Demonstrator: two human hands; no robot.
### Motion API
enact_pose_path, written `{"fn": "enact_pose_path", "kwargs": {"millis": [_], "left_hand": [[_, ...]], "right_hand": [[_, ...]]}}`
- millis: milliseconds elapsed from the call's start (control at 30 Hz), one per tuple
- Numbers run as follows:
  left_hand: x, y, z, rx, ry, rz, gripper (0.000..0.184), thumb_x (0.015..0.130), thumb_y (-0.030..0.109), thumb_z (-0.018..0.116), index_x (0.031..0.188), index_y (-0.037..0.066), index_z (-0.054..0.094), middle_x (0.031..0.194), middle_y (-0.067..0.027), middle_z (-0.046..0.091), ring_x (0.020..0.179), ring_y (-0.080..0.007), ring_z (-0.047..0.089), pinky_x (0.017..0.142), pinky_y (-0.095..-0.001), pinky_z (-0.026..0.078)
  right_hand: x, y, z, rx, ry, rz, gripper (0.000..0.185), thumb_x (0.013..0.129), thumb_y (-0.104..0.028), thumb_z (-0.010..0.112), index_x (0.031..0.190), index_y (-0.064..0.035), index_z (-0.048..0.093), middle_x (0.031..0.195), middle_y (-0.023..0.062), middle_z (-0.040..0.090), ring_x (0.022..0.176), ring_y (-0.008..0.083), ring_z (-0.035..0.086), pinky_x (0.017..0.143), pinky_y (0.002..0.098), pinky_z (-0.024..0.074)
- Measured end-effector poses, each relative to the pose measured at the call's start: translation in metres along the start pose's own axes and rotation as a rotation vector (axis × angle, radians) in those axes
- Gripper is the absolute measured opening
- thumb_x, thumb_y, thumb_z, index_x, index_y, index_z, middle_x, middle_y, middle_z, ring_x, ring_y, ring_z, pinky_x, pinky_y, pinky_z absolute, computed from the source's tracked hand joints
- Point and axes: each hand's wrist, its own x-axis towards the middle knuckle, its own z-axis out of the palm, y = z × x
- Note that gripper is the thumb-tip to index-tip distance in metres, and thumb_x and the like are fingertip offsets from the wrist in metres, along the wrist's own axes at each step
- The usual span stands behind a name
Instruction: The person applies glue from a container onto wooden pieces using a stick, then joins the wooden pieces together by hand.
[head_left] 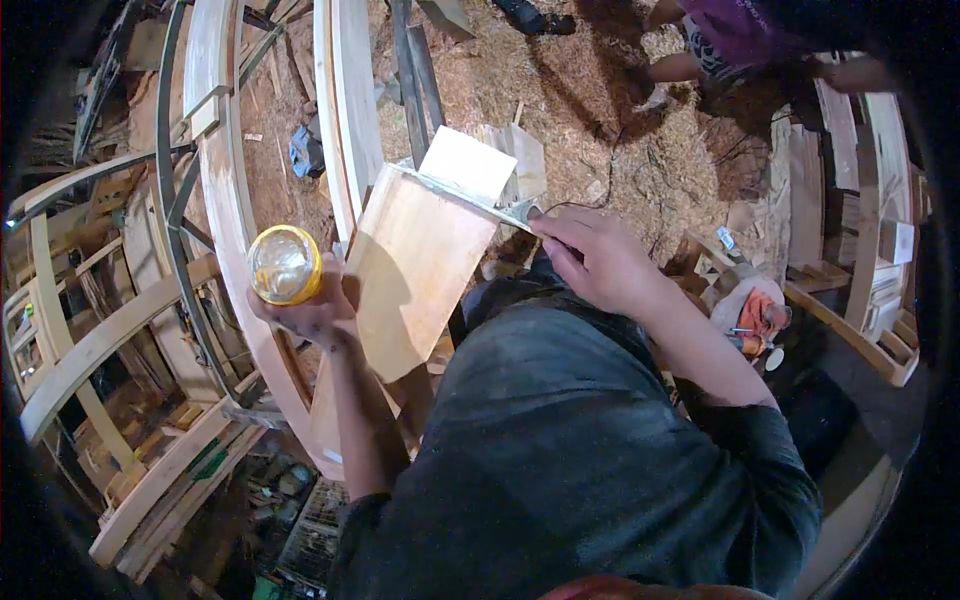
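Observation:
My left hand [322,305] is wrapped round a round container with a yellow rim and a shiny, pale top [284,265]. To the right, my right hand [590,250] has its fingers pressed together at the end of a thin, pale-edged strip [455,192]; a small greyish piece shows by the fingertips, too small to name. That strip runs along the top edge of a light wooden board [415,260], which slants down between my hands. A white rectangular piece [468,165] rests against the strip's far side.
Long curved wooden pieces [225,190] and dark metal bars stand on the left. Wood shavings [600,130] cover the floor ahead. Another person [740,40] is at the upper right. A red cloth [763,313] and wooden frames [870,240] lie to the right.

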Motion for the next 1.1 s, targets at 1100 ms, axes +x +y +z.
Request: {"fn": "enact_pose_path", "kwargs": {"millis": [1100], "left_hand": [[0.008, 0.019, -0.001, 0.391, -0.036, 0.091, 0.105, 0.062, 0.02, 0.098, 0.147, 0.004, 0.039, 0.138, -0.017, 0.047, 0.126, -0.036, 0.051, 0.108, -0.0492, 0.045]], "right_hand": [[0.073, -0.073, -0.005, 0.021, -0.115, -0.018, 0.027, 0.098, -0.011, 0.067, 0.123, -0.0062, 0.074, 0.103, 0.0192, 0.075, 0.089, 0.0366, 0.072, 0.08, 0.0404, 0.0561]]}}
